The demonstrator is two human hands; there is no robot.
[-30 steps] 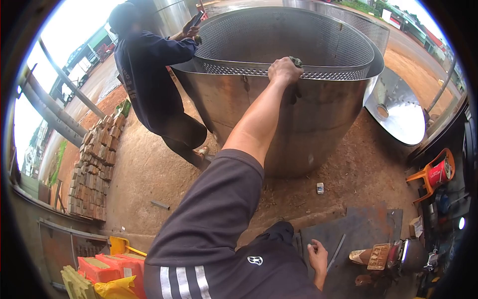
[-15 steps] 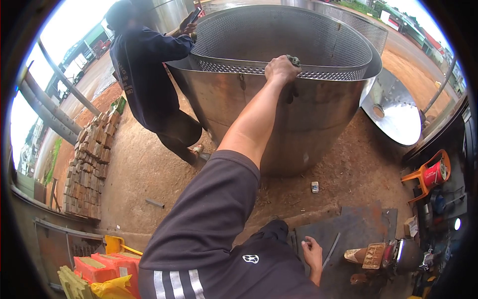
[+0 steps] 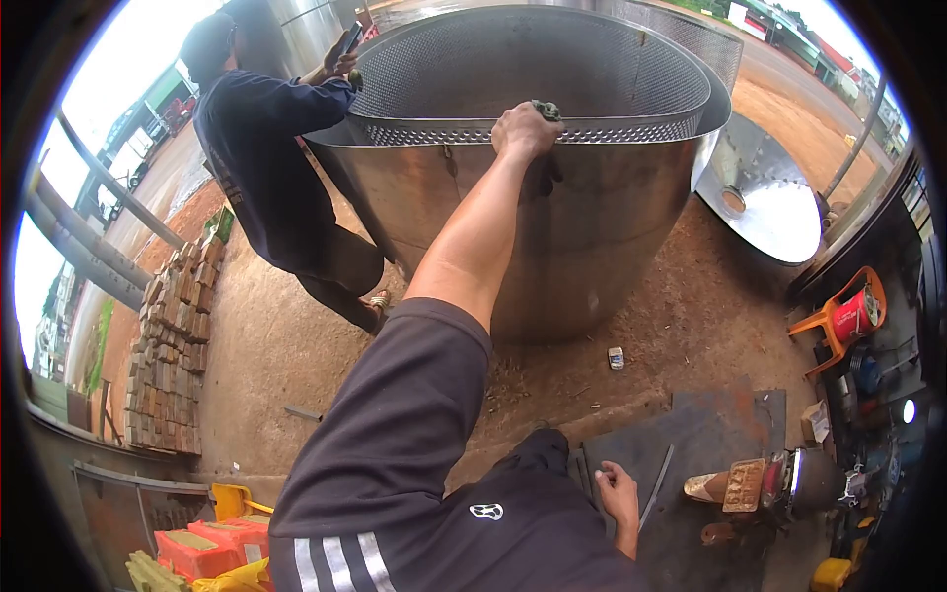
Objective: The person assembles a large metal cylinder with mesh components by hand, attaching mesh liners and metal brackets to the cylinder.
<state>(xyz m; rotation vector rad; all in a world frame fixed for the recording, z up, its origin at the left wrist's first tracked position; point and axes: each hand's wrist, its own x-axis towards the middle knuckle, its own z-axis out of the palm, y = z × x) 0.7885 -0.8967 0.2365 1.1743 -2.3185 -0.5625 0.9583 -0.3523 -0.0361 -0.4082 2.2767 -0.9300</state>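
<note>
My left arm stretches forward, and my left hand is closed at the near rim of a large sheet-metal drum. A crumpled greenish-dark rag shows at its knuckles; the finger undersides are hidden. Inside the drum's wall stands a perforated metal liner, its top edge close to my hand. Down by my side, my right hand hangs with loosely bent fingers and nothing visible in it. Below it, a flat dark metal sheet lies on the ground with a narrow metal strip on top.
Left of the drum stands a person holding a phone. A shiny metal cone lies to the right. Stacked wood blocks, an orange chair and a motorbike's rear end flank the dirt floor.
The whole scene has shifted slightly left and up in my view. My left hand stays at the drum's rim, and my right hand still hangs low.
</note>
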